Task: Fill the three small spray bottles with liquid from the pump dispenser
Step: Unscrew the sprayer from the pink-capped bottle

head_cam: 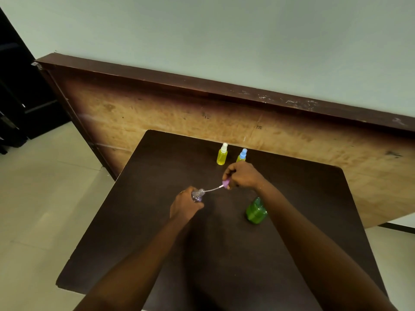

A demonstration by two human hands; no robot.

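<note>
Gripping purple bottle (197,195), left hand (186,205); right hand (242,176) pinches spray cap (225,182). Dispenser (256,211) beside right wrist: withdrawal could topple it.

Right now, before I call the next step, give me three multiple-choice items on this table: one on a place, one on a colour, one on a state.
1. Where does the green dispenser stand?
A. against the back board
B. beside the right forearm
C. on the floor

2. What colour is the cap on the yellow bottle?
A. white
B. purple
C. black

3. How is the purple bottle?
A. capped, standing alone
B. lying on its side
C. held by the left hand, its spray head off

Key: 1 B, it stands on the table next to that arm. 2 A, the cap shows white above the yellow body. 3 C, the right hand pinches the head, and its tube trails to the bottle's mouth.
</note>
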